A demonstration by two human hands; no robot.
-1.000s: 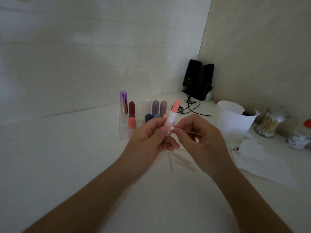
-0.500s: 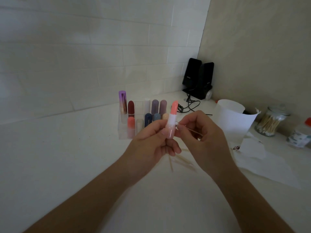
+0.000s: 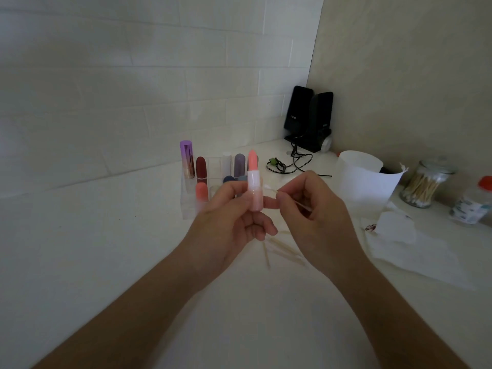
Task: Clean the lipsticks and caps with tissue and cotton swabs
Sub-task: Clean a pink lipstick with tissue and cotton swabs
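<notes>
My left hand point(image 3: 234, 225) holds an uncapped coral lipstick point(image 3: 254, 182) upright by its pale pink tube, above the white counter. My right hand point(image 3: 316, 217) pinches a cotton swab point(image 3: 282, 194); its white tip points at the tube's collar, a small gap away. Behind the hands, a clear organizer point(image 3: 191, 198) holds several more lipsticks, among them a purple one point(image 3: 186, 159), a dark red one point(image 3: 201, 166) and a coral one point(image 3: 201, 191). Several used swabs point(image 3: 282, 251) lie on the counter under my hands.
White tissue sheets point(image 3: 410, 249), one stained, lie at the right. A white cup point(image 3: 356, 179), a glass jar of cotton swabs point(image 3: 423, 183) and a red-capped bottle point(image 3: 474, 203) stand near the right wall. Black speakers point(image 3: 308, 118) with cables sit in the corner.
The swab tip was against the lipstick tube; my right hand has drawn it slightly to the right, off the tube. The lipstick now stands more upright.
</notes>
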